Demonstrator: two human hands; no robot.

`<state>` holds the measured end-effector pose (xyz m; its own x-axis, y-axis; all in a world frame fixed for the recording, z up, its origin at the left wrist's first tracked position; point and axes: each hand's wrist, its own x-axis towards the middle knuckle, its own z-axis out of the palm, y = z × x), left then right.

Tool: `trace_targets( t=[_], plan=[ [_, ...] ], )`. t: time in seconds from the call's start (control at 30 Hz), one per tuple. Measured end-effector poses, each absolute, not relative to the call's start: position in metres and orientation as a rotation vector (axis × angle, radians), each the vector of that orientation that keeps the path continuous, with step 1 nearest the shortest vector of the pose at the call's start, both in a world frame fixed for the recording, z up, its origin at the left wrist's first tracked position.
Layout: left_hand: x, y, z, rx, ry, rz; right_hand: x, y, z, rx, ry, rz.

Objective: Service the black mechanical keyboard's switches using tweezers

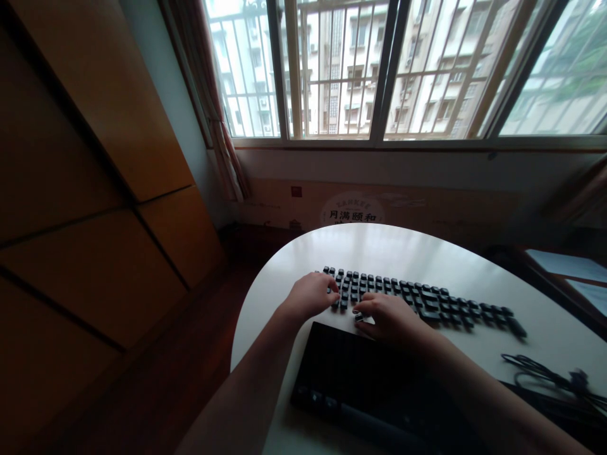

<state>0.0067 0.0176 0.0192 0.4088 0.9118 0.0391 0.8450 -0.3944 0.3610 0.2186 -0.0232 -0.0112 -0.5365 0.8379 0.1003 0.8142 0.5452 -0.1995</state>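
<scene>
Black keycaps (429, 296) lie in several rows across the white round table (279, 259). My left hand (310, 296) rests at the left end of these rows, fingers curled down against the keycaps; what its fingertips grip, if anything, is hidden. Just to the right, my right hand (391, 316) has its thumb and fingers closed around a single keycap (359, 318) at the near side of the rows. Below both hands lies a dark keyboard base (341, 363), partly covered by my right forearm. A few keys (315, 399) show along its near edge.
A black cable (545, 373) lies coiled at the table's right. Papers (569, 265) rest on a dark surface beyond the right edge. Wooden cabinets (95, 253) stand to the left. A barred window (379, 76) and a curtain (222, 145) are behind the table.
</scene>
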Motion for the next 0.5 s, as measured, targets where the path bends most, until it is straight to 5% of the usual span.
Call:
trace_targets(
  t=[0.5],
  plan=[
    [0.0066, 0.0170, 0.0207, 2.361, 1.515, 0.335, 0.2132, -0.0227, -0.0129, -1.437, -2.558, 0.276]
  ],
)
